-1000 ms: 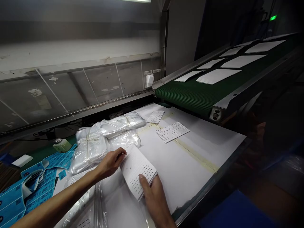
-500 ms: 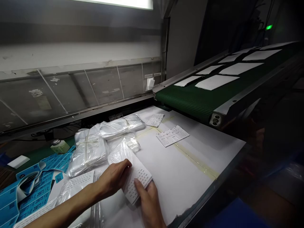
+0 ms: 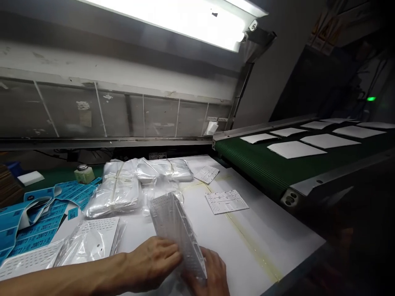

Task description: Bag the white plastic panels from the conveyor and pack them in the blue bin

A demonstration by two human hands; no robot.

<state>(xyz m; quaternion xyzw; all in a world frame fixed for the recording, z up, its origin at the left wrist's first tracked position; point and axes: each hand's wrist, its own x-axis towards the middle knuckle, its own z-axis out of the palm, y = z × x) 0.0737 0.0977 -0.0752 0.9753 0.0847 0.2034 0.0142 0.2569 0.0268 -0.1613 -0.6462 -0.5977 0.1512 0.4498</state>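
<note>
Between my hands, a white slotted panel or thin stack of panels in a clear plastic bag (image 3: pixel 173 228) is tilted up, its long edge turned toward the right. My left hand (image 3: pixel 162 259) is closed at the near left side of the bag, fingers curled in. At the near right end my right hand (image 3: pixel 211 271) grips the bagged panel, its thumb partly hidden. To the left lies another bagged slotted panel (image 3: pixel 100 234). Two small printed white boards, one nearer (image 3: pixel 226 202) and one farther (image 3: pixel 207 174), rest on the white table covering (image 3: pixel 247 234).
Tied bundles of clear plastic bags (image 3: pixel 115 187) lie at the back left. Beside them are blue label sheets (image 3: pixel 43 228) and a small greenish bottle (image 3: pixel 84 174). A green conveyor belt (image 3: pixel 253 160) carrying several white panels borders the table at right. A lit lamp (image 3: pixel 185 18) hangs above.
The bagged panel has turned from lying fairly flat to standing tilted on edge. Both hands have shifted lower in view, still on it. The camera view has tilted up, showing more lamp.
</note>
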